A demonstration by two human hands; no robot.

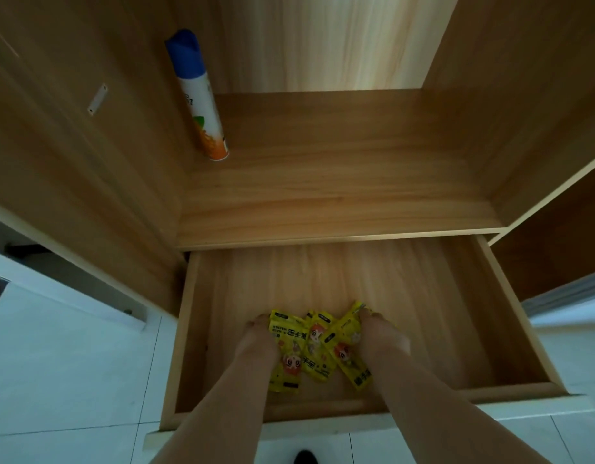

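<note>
Gathering the packets point(317, 349) looks like the step in hand. They sit in a loose overlapping bunch on the floor of the open drawer point(510, 316), near its front wall and roughly centred left to right.

Hands:
- left hand point(257, 341): fingers fairly straight, laid along the outer edge of the leftmost packet, touching it
- right hand point(384, 339): fingertips on the far corner of the rightmost packet; can't tell if that's a pinch or just contact (too dim)

Orientation: the packets are oblong and lie flat. The left and middle ones have their long axis running front to back in the drawer. The print on the left one reads upside down from here, so I'd judge its top end points at the drawer front. The right ones are skewed off that line and cross each other.

To do it well:
- squeeze both hands inward together so the bunch closes into one stack
- square up the skewed right ones first, or a corner will stick out and slip
- get fingertips under the bottom edges before lifting, since foil on smooth wood slides
- lift straight up, clear of the front wall

Only other item is the can point(202, 102) on the shelf point(339, 182) above, well apart, no interference.
</note>
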